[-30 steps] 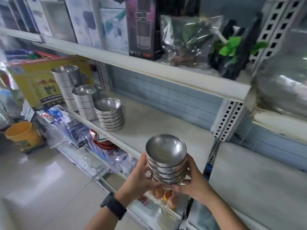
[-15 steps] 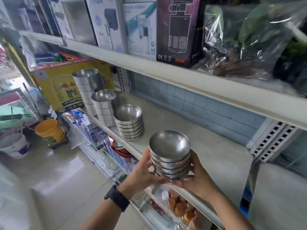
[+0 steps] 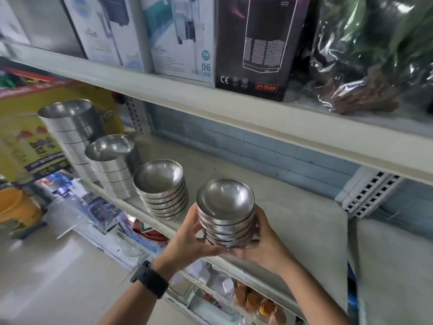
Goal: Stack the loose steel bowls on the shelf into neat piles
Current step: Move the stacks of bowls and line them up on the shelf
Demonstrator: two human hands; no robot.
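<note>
A pile of several nested steel bowls (image 3: 226,214) is held between both my hands just above the front edge of the middle shelf (image 3: 293,221). My left hand (image 3: 187,238) grips its left side, and my right hand (image 3: 264,242) cups its right side and base. To the left on the shelf stands another pile of round steel bowls (image 3: 161,188). Further left are a stack of straight-sided steel containers (image 3: 112,165) and a taller stack of steel containers (image 3: 70,132).
The upper shelf (image 3: 210,99) carries boxed goods and a plastic bag of plants (image 3: 375,55). A yellow box (image 3: 30,137) stands far left. Below lie packaged items and a lower shelf (image 3: 210,289). An orange bucket (image 3: 14,205) sits on the floor.
Both hands have carried the bowl pile up and leftwards over the shelf edge, closer to the standing pile of round bowls. The view has also swung towards the shelf.
</note>
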